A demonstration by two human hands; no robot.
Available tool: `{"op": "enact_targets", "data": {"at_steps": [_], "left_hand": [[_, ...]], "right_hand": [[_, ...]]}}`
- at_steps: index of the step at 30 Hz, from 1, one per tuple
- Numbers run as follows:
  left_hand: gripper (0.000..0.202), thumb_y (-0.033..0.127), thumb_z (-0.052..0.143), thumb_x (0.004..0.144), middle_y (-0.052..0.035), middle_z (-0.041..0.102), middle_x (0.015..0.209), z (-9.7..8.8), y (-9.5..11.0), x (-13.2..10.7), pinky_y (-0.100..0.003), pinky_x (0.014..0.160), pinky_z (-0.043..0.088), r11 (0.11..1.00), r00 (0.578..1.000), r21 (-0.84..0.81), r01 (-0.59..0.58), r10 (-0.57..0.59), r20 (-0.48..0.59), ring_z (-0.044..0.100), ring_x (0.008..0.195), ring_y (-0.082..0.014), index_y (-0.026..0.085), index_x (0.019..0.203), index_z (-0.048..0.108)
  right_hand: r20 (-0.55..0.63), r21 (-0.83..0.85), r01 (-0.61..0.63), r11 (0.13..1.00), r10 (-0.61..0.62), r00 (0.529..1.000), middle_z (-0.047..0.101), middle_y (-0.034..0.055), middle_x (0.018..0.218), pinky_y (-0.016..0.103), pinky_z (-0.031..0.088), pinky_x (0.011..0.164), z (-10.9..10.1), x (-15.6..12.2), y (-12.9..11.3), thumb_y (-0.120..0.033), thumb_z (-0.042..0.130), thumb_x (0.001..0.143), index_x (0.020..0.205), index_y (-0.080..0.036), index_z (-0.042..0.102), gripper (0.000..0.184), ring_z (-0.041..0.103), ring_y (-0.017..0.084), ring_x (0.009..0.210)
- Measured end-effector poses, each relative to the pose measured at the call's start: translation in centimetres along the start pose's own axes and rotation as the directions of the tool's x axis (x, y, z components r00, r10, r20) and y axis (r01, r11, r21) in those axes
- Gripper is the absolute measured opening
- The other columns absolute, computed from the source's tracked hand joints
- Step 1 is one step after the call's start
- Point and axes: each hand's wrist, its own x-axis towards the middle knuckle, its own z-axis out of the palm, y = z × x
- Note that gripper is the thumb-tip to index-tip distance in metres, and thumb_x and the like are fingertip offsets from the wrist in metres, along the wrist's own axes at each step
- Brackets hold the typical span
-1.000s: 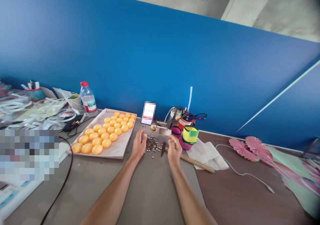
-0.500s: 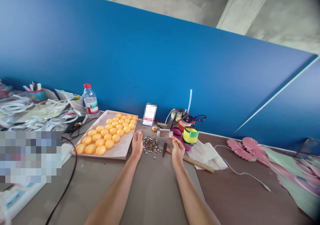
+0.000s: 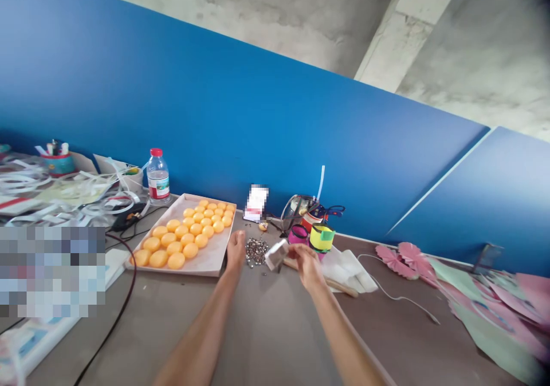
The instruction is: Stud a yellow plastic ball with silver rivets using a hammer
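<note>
Right hand (image 3: 307,264) clamped box (image 3: 276,254), shiny bits (image 3: 256,252) at box's nine o'clock; left hand (image 3: 235,251), I couldn't tell. Steady grip seemed wise.

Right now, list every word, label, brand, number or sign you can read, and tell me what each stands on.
No text can be read for certain.
Plastic bottle: its red-and-white label is too small to read.
Phone-like screen: pixelated, unreadable.
Small pale box at the right hand: no legible marking.
</note>
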Motion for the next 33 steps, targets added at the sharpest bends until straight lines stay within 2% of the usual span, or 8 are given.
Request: {"op": "enact_targets", "data": {"at_steps": [4,8,11,14,19,25,30,33], "left_hand": [[0.029,0.04,0.043,0.078,-0.0033,0.059,0.074,0.1,0.3,-0.2,-0.031,0.07,0.044,1.0,0.999,0.002,0.03,-0.03,0.013,0.055,0.074,-0.0176,0.015,0.077,0.057],[0.026,0.038,0.044,0.078,-0.0026,0.058,0.073,0.2,0.4,-0.2,-0.03,0.07,0.043,0.999,0.999,0.007,0.05,-0.05,0.017,0.054,0.074,-0.0172,0.015,0.074,0.056],[0.025,0.037,0.043,0.078,-0.0026,0.058,0.074,0.2,0.3,-0.1,-0.03,0.07,0.043,0.998,0.998,0.004,0.056,-0.056,0.024,0.054,0.075,-0.0172,0.016,0.075,0.055],[0.025,0.037,0.043,0.078,-0.0025,0.058,0.073,0.1,0.1,0.1,-0.03,0.07,0.043,0.999,0.998,0.0,0.053,-0.053,0.036,0.054,0.075,-0.0176,0.016,0.074,0.055],[0.025,0.038,0.044,0.077,-0.0029,0.058,0.074,0.2,-0.3,0.2,-0.031,0.071,0.042,0.998,0.997,-0.004,0.06,-0.06,0.04,0.054,0.076,-0.018,0.016,0.074,0.056],[0.028,0.039,0.043,0.078,-0.0032,0.058,0.075,0.4,-0.7,0.3,-0.031,0.071,0.042,0.996,0.996,-0.023,0.088,-0.087,0.033,0.055,0.075,-0.0175,0.015,0.078,0.056],[0.028,0.04,0.044,0.077,-0.0035,0.058,0.074,0.4,-0.5,0.2,-0.031,0.073,0.042,0.996,0.996,-0.026,0.088,-0.087,0.03,0.055,0.076,-0.0183,0.015,0.076,0.057],[0.028,0.039,0.044,0.078,-0.0036,0.059,0.074,0.4,-0.4,0.1,-0.031,0.072,0.042,0.996,0.996,-0.027,0.088,-0.087,0.032,0.055,0.076,-0.0182,0.015,0.078,0.057]], "right_hand": [[0.237,-0.186,-0.032,0.982,0.076,0.969,0.06,0.0006,0.061,0.026,0.042,0.058,-1.5,-2.8,-2.0,-0.032,0.056,0.069,0.056,-0.017,0.056,0.02,0.052,0.013,0.058],[0.346,-0.375,-0.089,0.923,0.228,0.91,0.057,0.0,0.057,0.023,0.039,0.054,-2.0,-4.5,-1.9,-0.031,0.054,0.071,0.055,-0.016,0.055,0.022,0.049,0.011,0.052],[0.4,-0.576,-0.031,0.817,0.315,0.861,0.055,-0.002,0.049,0.023,0.036,0.053,-1.4,-5.0,-1.1,-0.031,0.055,0.071,0.053,-0.017,0.057,0.023,0.046,0.01,0.047],[0.394,-0.661,0.027,0.75,0.316,0.863,0.053,-0.0033,0.044,0.022,0.032,0.05,-0.8,-5.0,-0.5,-0.032,0.055,0.07,0.049,-0.018,0.056,0.025,0.042,0.009,0.043],[0.299,-0.648,-0.011,0.761,0.268,0.916,0.053,-0.0029,0.048,0.023,0.035,0.054,-1.8,-4.3,-1.1,-0.038,0.052,0.072,0.052,-0.018,0.055,0.029,0.045,0.011,0.049],[0.121,-0.626,-0.17,0.761,0.31,0.943,0.048,-0.0037,0.049,0.023,0.037,0.053,-6.5,-3.7,-2.7,-0.039,0.056,0.069,0.053,-0.016,0.052,0.028,0.046,0.01,0.049],[-0.153,-0.289,-0.318,0.903,0.285,0.946,0.05,-0.0042,0.054,0.021,0.037,0.045,-9.9,-3.4,-3.4,-0.037,0.067,0.059,0.057,-0.016,0.051,0.026,0.045,0.007,0.044],[-0.207,-0.125,-0.314,0.941,0.285,0.936,0.053,-0.0032,0.056,0.02,0.041,0.045,-10.7,-3.1,-3.5,-0.033,0.071,0.057,0.059,-0.014,0.053,0.026,0.048,0.007,0.045]]}}
